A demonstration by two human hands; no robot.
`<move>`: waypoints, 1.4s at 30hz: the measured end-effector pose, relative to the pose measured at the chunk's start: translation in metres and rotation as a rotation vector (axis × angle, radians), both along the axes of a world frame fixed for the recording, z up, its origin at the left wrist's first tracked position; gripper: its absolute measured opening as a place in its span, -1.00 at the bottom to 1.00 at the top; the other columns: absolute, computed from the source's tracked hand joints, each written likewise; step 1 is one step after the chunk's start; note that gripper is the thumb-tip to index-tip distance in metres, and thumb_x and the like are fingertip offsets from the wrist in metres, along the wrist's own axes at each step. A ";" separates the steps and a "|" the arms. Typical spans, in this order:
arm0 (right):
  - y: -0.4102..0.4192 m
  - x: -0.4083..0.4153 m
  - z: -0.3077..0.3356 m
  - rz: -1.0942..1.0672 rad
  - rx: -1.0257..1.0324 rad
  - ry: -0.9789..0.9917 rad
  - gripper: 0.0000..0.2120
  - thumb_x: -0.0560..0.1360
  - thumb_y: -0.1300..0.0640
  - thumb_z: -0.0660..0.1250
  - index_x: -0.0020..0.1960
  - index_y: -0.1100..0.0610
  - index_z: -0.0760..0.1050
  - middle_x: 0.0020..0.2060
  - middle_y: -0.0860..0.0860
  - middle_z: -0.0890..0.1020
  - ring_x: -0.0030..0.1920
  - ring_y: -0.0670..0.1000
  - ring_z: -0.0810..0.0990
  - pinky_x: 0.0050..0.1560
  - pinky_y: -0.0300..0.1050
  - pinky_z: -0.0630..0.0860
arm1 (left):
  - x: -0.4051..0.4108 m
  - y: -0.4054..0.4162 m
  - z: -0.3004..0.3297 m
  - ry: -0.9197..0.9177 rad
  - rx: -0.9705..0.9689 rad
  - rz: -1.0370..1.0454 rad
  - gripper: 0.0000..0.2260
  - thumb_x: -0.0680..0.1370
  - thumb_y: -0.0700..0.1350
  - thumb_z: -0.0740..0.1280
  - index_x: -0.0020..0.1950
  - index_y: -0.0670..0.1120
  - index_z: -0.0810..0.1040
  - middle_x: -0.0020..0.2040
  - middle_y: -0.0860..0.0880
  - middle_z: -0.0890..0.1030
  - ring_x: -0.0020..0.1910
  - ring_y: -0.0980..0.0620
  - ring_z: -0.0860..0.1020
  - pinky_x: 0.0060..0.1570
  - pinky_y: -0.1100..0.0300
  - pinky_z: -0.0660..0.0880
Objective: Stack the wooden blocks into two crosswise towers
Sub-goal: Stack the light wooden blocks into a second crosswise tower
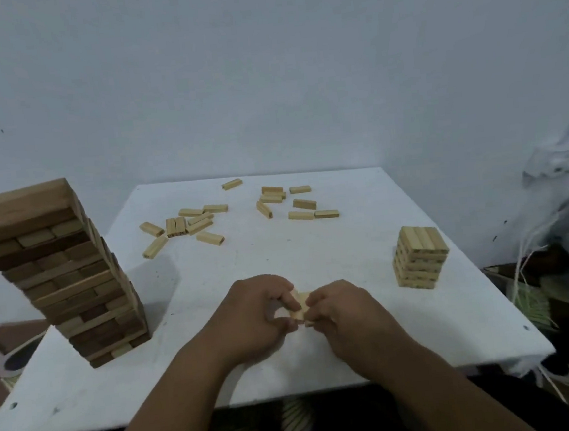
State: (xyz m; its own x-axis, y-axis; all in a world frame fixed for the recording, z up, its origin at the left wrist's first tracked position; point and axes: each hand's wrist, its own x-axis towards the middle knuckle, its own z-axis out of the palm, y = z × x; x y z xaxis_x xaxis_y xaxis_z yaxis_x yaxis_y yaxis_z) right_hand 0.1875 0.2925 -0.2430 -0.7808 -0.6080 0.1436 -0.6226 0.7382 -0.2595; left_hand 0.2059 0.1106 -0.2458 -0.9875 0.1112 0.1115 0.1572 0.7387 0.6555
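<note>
Pale wooden blocks (300,308), near centre of white table (314,254): pinched between curled fingers of left hand (254,316) and right hand (341,310). Small tower (419,258) stands right; loose blocks (187,223) far. Ends are best squared before release.

small pale block tower (420,257) right, loose blocks (187,225) scattered far side

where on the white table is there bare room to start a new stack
Bare patches: the middle strip between the scattered pale wooden blocks and the hands; the near left corner of the white table, in front of the tall dark wooden tower; the near right, below the short pale block tower. Crowded: the far side, and where the left hand and right hand grip small blocks.
</note>
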 end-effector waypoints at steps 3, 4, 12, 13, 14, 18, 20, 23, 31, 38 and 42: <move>0.009 0.012 -0.002 0.023 -0.153 0.044 -0.89 0.24 0.30 0.42 -0.30 0.16 0.71 -0.27 0.00 0.71 -0.26 0.01 0.65 -0.15 -0.32 0.39 | 0.007 0.001 0.000 0.003 -0.043 -0.036 -0.82 0.29 -0.02 0.61 -0.19 0.13 0.65 0.06 0.28 0.58 0.10 0.31 0.47 0.16 0.25 0.44; 0.011 0.015 -0.005 0.035 -0.213 0.060 -0.90 0.21 0.28 0.43 -0.33 0.15 0.70 -0.29 -0.01 0.70 -0.27 -0.01 0.63 -0.17 -0.33 0.39 | 0.010 0.001 -0.001 0.005 -0.048 -0.037 -0.81 0.29 -0.01 0.61 -0.19 0.13 0.65 0.05 0.29 0.58 0.10 0.32 0.46 0.17 0.25 0.43; 0.034 0.017 -0.014 -0.074 -0.380 -0.130 -0.84 0.43 0.16 0.49 0.02 0.09 0.69 0.04 -0.17 0.57 0.04 -0.21 0.50 0.03 -0.51 0.31 | 0.016 0.003 -0.007 0.010 -0.037 -0.040 -0.84 0.36 0.02 0.54 -0.12 0.22 0.66 0.14 0.35 0.55 0.20 0.33 0.39 0.31 0.06 0.35; 0.035 0.017 -0.014 -0.081 -0.381 -0.126 -0.82 0.43 0.13 0.49 0.03 0.07 0.68 0.04 -0.18 0.55 0.05 -0.21 0.48 0.04 -0.51 0.30 | 0.016 0.003 -0.007 0.015 -0.034 -0.040 -0.85 0.37 0.01 0.50 -0.11 0.23 0.66 0.14 0.35 0.55 0.22 0.32 0.39 0.31 0.01 0.36; 0.037 0.017 -0.014 -0.090 -0.369 -0.112 -0.80 0.42 0.08 0.50 0.04 0.04 0.67 0.04 -0.19 0.53 0.08 -0.21 0.45 0.05 -0.50 0.29 | 0.016 0.003 -0.008 0.021 -0.032 -0.037 -0.84 0.38 0.00 0.47 -0.10 0.24 0.66 0.14 0.35 0.55 0.23 0.32 0.39 0.31 -0.02 0.36; 0.042 0.014 -0.020 -0.109 -0.284 -0.071 -0.70 0.42 -0.13 0.47 0.12 -0.08 0.63 0.04 -0.23 0.53 0.11 -0.20 0.33 0.08 -0.53 0.17 | 0.013 0.004 -0.015 0.062 -0.032 0.003 -0.69 0.41 -0.10 0.47 -0.01 0.31 0.60 0.10 0.31 0.59 0.19 0.26 0.47 0.28 -0.09 0.40; 0.041 0.012 -0.024 -0.096 -0.297 -0.051 -0.74 0.44 -0.10 0.45 0.10 -0.06 0.64 0.02 -0.22 0.58 0.10 -0.16 0.36 0.08 -0.54 0.16 | 0.011 0.004 -0.019 0.097 -0.036 0.006 -0.69 0.40 -0.07 0.48 0.02 0.30 0.59 0.07 0.30 0.62 0.15 0.23 0.50 0.22 -0.11 0.43; 0.038 0.009 -0.026 -0.071 -0.317 -0.025 -0.80 0.45 -0.02 0.45 0.05 -0.01 0.66 -0.03 -0.18 0.63 0.05 -0.12 0.40 0.04 -0.52 0.18 | 0.008 0.004 -0.019 0.129 -0.038 0.004 -0.72 0.36 0.01 0.45 0.02 0.29 0.58 0.02 0.33 0.63 0.12 0.23 0.52 0.18 -0.13 0.43; 0.033 0.004 -0.023 -0.074 -0.292 -0.018 -0.81 0.43 0.02 0.41 0.00 0.03 0.68 -0.08 -0.13 0.67 -0.02 -0.10 0.44 -0.04 -0.45 0.24 | 0.005 0.000 -0.022 0.123 -0.030 0.010 -0.78 0.35 -0.04 0.54 -0.10 0.24 0.64 -0.04 0.40 0.60 0.11 0.27 0.50 0.22 -0.14 0.38; 0.027 -0.002 -0.007 -0.110 -0.192 -0.149 -0.80 0.55 0.09 0.35 0.13 0.00 0.67 0.07 -0.01 0.62 0.11 0.01 0.54 0.16 -0.14 0.45 | 0.003 0.001 -0.020 0.105 -0.057 0.034 -0.83 0.35 -0.03 0.59 -0.18 0.20 0.67 -0.03 0.32 0.62 0.12 0.29 0.46 0.27 0.05 0.17; 0.028 0.003 -0.008 -0.108 -0.237 -0.099 -0.83 0.50 0.08 0.41 0.07 0.02 0.70 0.02 -0.01 0.66 0.09 0.02 0.56 0.11 -0.18 0.45 | 0.004 0.000 -0.019 0.108 -0.083 0.037 -0.84 0.35 0.00 0.58 -0.18 0.21 0.67 -0.04 0.34 0.61 0.12 0.31 0.45 0.19 0.18 0.11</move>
State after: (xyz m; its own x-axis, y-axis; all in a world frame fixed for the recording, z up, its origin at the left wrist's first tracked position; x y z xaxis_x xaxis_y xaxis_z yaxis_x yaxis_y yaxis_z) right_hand 0.1902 0.3206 -0.2512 -0.8567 -0.4788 0.1919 -0.5066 0.7107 -0.4882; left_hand 0.2101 0.1110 -0.2648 -0.9738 0.0886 0.2093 0.1955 0.7960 0.5728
